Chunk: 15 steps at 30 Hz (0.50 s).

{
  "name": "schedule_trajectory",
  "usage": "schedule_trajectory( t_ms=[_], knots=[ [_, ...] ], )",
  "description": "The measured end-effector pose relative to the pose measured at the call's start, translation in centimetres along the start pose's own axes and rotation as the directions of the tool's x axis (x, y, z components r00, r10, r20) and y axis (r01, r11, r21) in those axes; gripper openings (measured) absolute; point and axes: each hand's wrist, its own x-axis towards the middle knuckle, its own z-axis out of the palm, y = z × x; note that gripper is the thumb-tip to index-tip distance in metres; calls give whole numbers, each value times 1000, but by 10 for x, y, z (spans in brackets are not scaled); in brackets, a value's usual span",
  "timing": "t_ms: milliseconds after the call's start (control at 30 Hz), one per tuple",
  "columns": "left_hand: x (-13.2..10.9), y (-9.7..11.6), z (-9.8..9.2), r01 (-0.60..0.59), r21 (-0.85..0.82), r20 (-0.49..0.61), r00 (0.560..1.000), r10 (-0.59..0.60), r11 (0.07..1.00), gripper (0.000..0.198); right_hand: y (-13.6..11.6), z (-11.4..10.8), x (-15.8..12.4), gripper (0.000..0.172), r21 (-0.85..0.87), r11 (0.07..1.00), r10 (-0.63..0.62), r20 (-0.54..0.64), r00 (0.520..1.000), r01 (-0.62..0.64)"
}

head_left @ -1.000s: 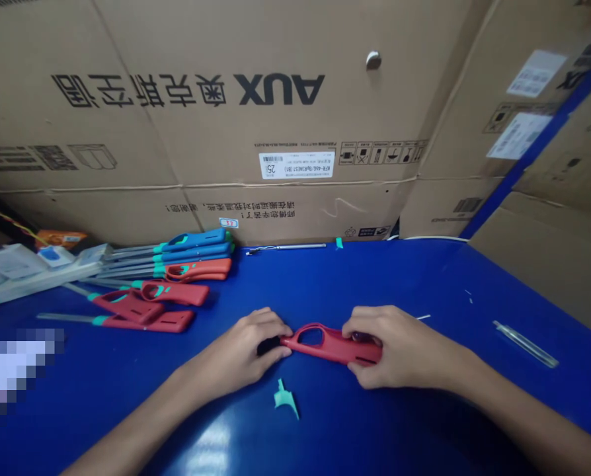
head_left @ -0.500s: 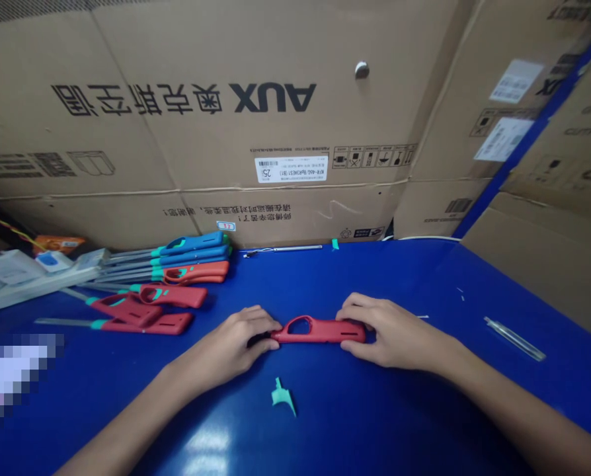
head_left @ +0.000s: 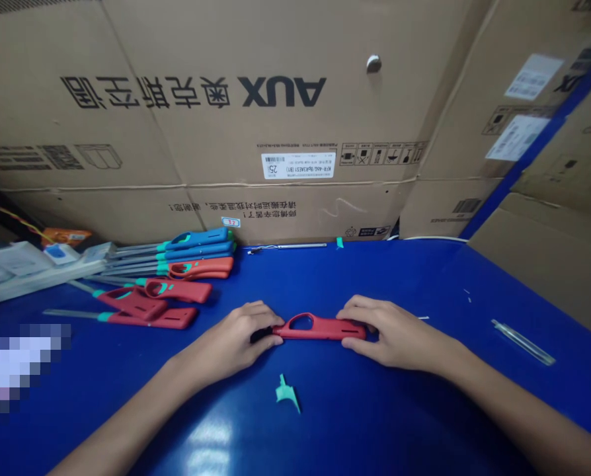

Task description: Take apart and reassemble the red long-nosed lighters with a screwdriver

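A red lighter casing (head_left: 328, 327) with a finger loop lies crosswise on the blue table, with no metal tube or green trigger showing on it. My left hand (head_left: 243, 336) pinches its narrow left end between thumb and fingers. Around the wide right end, my right hand (head_left: 382, 330) is closed, fingertips on the far edge and thumb on the near edge. Just in front of the casing lies a loose green trigger piece (head_left: 288, 395), touched by neither hand.
Several assembled long-necked lighters, blue (head_left: 201, 251), orange (head_left: 201, 268) and red (head_left: 176, 291), lie piled at the left beside a white power strip (head_left: 42, 277). A thin metal rod (head_left: 300, 246) rests along the cardboard wall (head_left: 216, 145). Clear plastic tubes (head_left: 523, 342) lie at the right.
The view has shifted slightly, so the background sits a little further right. Both hands keep the same hold on the red casing, which has barely moved.
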Motion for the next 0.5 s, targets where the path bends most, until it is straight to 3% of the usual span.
schedule_trajectory(
  t_ms=[500],
  knots=[
    [0, 0, 1, 1, 10, -2, 1000, -1, 1000, 17, -2, -1, 0, 31, -29, 999, 33, 6, 999, -33]
  ],
)
